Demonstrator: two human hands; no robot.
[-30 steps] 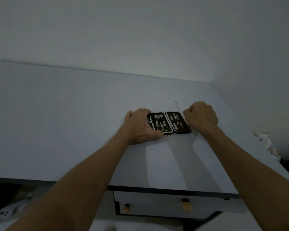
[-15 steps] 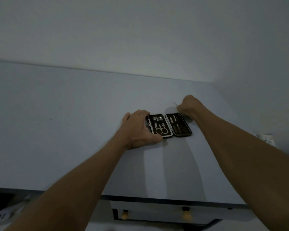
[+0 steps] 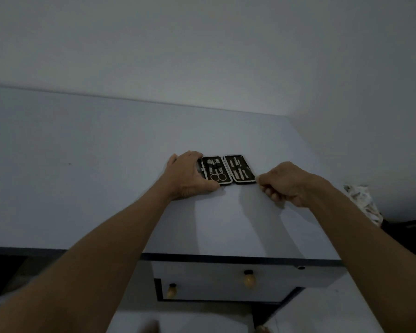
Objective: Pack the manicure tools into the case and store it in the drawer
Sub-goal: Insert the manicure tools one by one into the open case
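Observation:
A black manicure case [image 3: 240, 169] lies open flat on the pale table [image 3: 106, 183], with scissors and clippers in its left half and several slim tools in its right half. My left hand [image 3: 186, 175] grips the case's left edge, thumb at its front rim. My right hand [image 3: 286, 183] is curled into a pinch just off the case's front right corner. It seems to hold a thin metal tool, which its fingers hide almost fully. The drawer [image 3: 214, 282] below the table's front edge is closed.
Two round wooden knobs [image 3: 249, 280] [image 3: 171, 290] sit on the drawer front. A patterned cloth [image 3: 362, 200] hangs off the table's right side. The wall runs close behind and to the right of the table.
My right hand reached behind the case to a thin metal tool, then pulled back to the front right corner. The tool no longer lies on the table. My left hand stayed put.

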